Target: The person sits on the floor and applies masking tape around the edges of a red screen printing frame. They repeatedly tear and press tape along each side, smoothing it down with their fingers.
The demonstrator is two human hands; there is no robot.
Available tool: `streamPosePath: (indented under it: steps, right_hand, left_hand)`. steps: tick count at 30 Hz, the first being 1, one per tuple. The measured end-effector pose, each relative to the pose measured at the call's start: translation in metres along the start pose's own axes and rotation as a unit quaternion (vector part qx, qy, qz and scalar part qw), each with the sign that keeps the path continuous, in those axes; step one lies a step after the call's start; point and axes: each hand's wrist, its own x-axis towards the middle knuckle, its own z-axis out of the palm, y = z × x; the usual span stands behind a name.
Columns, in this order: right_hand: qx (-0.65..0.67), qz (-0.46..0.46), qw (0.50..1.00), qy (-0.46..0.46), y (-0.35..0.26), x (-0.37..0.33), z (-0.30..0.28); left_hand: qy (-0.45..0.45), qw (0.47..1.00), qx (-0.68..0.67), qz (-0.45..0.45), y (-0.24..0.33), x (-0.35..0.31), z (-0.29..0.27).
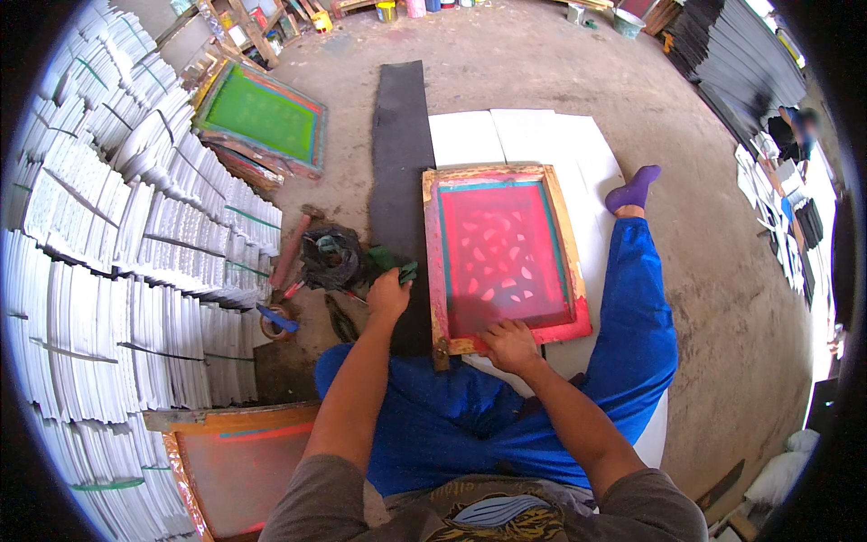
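A wooden printing screen frame with red mesh [502, 254] lies flat on white sheets [524, 135] on the floor between my legs. My right hand [508, 346] rests on its near edge, fingers bent over the red-stained wood. My left hand [388, 295] reaches left of the frame and is shut on a green rag [399, 267] next to a dark lump of rags and a container [331, 256]. A long black strip [400, 163] runs away from me along the frame's left side.
Tall stacks of bundled white sheets [135, 235] fill the left. A green screen frame [262, 116] leans at the far left, another red one [237, 462] lies near my left elbow. Another person [795, 131] sits at the far right among dark sheets [741, 54].
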Motion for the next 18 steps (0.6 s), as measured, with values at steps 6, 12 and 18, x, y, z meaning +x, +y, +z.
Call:
streamPosePath:
  steps: [6, 12, 18]
  right_hand:
    - [-0.006, 0.019, 0.999, 0.045, -0.003, 0.006, -0.001]
    - [0.01, 0.047, 0.999, 0.019, -0.009, 0.011, -0.01]
    - [0.138, 0.046, 0.984, 0.105, -0.053, 0.057, -0.042]
  left_hand:
    - [0.008, 0.997, 0.038, -0.069, -0.003, -0.02, -0.014]
    - [0.024, 0.998, 0.01, -0.059, 0.017, -0.033, -0.031]
    - [-0.003, 0.997, 0.021, -0.076, 0.011, -0.046, -0.047]
